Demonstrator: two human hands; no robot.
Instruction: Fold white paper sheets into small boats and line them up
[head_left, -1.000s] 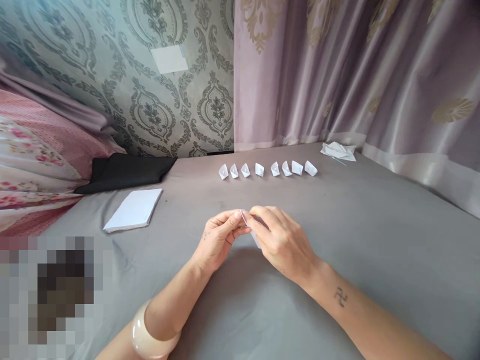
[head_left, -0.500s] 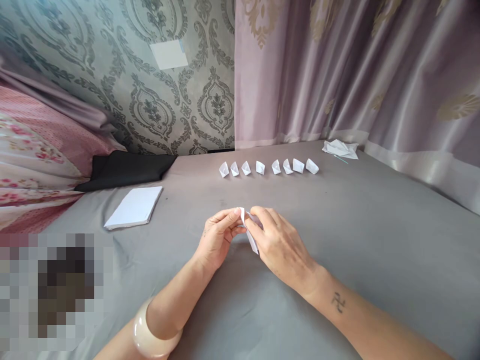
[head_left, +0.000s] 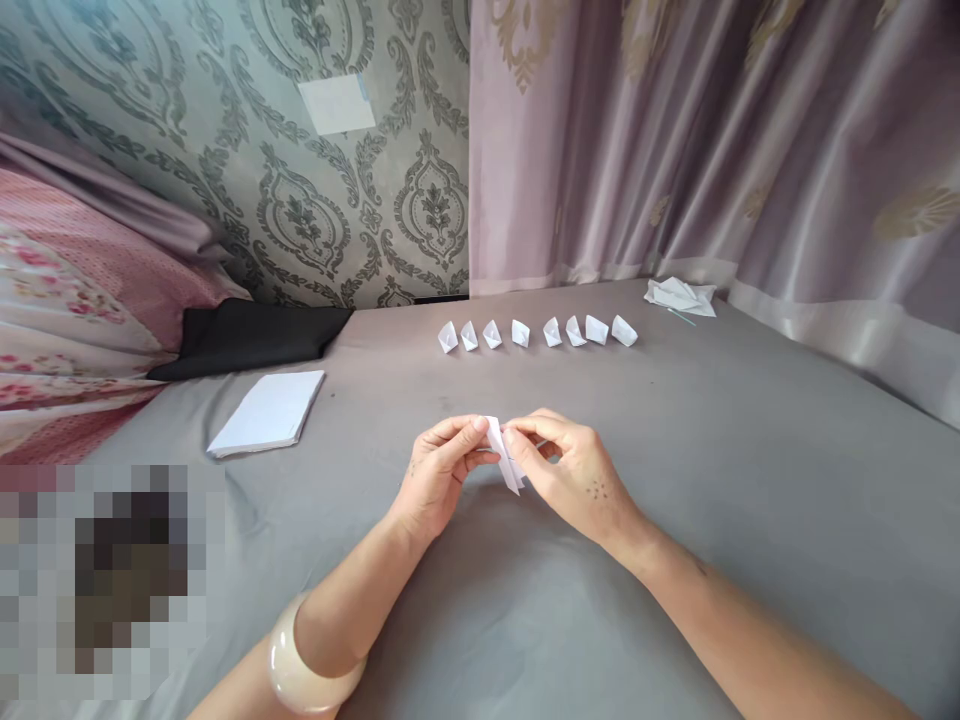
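A small folded piece of white paper [head_left: 504,456] is held up between my two hands, above the grey cloth. My left hand [head_left: 448,455] pinches its upper left end between thumb and fingers. On the other side, my right hand [head_left: 566,465] has its thumb and fingertips closed on the paper's right edge; part of the paper is hidden behind them. Beyond my hands, several small folded paper boats [head_left: 520,333] stand in a row on the cloth.
A stack of white paper [head_left: 268,412] lies at the left, near a folded black cloth [head_left: 255,338]. Crumpled white paper [head_left: 680,296] and a thin pale stick [head_left: 682,317] sit at the back right by the curtain [head_left: 600,150]. The grey sheet [head_left: 750,480] covers the surface.
My right hand has rotated at the wrist, its thumb shifting to the near face of the paper. The folded paper has tilted slightly; my left hand keeps its pinch.
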